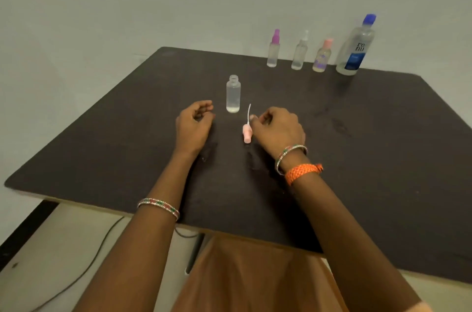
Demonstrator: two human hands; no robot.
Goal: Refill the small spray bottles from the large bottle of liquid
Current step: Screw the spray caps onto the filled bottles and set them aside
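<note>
A small clear plastic bottle (233, 94) with its neck uncapped stood upright near the middle of the dark brown tabletop (370, 158), a thin layer of liquid at its bottom. Just this side of that open bottle and slightly right, a pink spray pump head (247, 134) with its thin white dip tube lay flat on the table. The right hand (278, 127) rested beside the pump head, fingers curled, fingertips at the tube; whether it actually pinched the tube, I could not tell. The left hand (194, 125) sat on the table just left of the open bottle, fingers loosely curled, gripping nothing, not touching it.

Well beyond the open bottle, to the right, a row lined the far edge: a clear spray bottle with a purple cap (273, 49), a clear spray bottle with a clear cap (300, 52), a small bottle with a pink cap (322, 56), and the large clear bottle with a blue cap and blue label (356, 47), capped and upright.
</note>
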